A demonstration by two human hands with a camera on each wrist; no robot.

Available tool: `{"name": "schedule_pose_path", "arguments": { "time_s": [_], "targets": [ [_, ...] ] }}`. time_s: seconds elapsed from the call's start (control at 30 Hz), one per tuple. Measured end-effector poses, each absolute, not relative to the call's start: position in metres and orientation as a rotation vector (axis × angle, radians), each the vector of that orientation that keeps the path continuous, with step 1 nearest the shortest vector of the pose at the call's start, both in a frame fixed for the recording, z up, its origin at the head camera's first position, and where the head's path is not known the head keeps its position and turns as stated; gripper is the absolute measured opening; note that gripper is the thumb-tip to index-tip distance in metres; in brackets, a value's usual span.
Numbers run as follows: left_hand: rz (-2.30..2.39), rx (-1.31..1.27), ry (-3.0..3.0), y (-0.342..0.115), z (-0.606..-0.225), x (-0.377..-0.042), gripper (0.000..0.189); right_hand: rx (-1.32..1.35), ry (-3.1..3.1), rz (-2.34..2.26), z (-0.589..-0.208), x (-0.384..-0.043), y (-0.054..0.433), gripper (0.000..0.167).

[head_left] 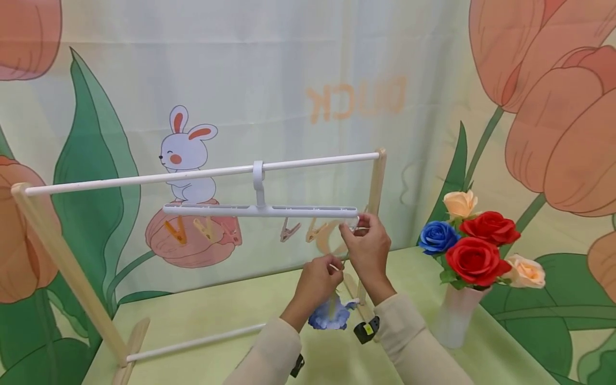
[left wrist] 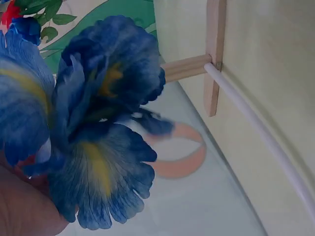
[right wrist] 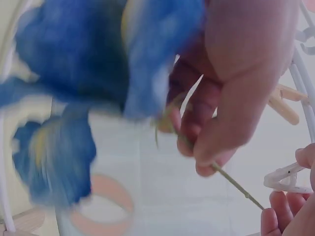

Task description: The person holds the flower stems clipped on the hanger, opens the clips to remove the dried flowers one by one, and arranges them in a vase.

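Observation:
A blue iris flower (head_left: pixel 331 314) with yellow streaks hangs head down below my left hand (head_left: pixel 317 280). The left hand pinches its thin green stem (right wrist: pixel 236 184) between thumb and fingers. My right hand (head_left: pixel 369 246) is raised at the right end of a pale grey hanger (head_left: pixel 308 212), where it pinches a white clip (right wrist: pixel 288 178). In the right wrist view the stem's tip reaches the right fingertips (right wrist: pixel 270 221), just below that clip. The left wrist view has the iris petals (left wrist: pixel 106 172) up close, covering most of the left hand.
The hanger hooks over a white rod (head_left: pixel 207 173) on a wooden stand (head_left: pixel 77 278). Several coloured clips, including an orange clip (head_left: pixel 175 231) and a pink clip (head_left: pixel 233 231), dangle from it. To the right, a white vase (head_left: pixel 459 315) holds red, blue and peach roses (head_left: pixel 474 262).

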State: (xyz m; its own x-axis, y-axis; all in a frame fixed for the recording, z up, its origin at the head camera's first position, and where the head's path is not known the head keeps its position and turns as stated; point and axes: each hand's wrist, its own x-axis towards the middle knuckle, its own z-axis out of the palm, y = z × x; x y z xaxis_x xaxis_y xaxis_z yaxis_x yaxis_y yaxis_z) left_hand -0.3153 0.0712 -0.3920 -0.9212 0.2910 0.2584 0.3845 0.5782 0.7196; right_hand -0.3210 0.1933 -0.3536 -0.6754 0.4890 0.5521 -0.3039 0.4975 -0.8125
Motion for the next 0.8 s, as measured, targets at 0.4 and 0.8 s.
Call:
{"name": "schedule_pose_path", "arguments": {
  "time_s": [0.4,0.8],
  "targets": [
    [-0.855,-0.619,-2.709,0.051,-0.389,-0.302,0.012,-0.049,-2.072,1.251,-0.36,-0.314,0.207,0.046],
    [-0.221,-0.669,-2.472,0.036,-0.384,-0.291,0.014,0.288,-2.177,0.59,-0.387,-0.297,0.21,0.023]
  ]
}}
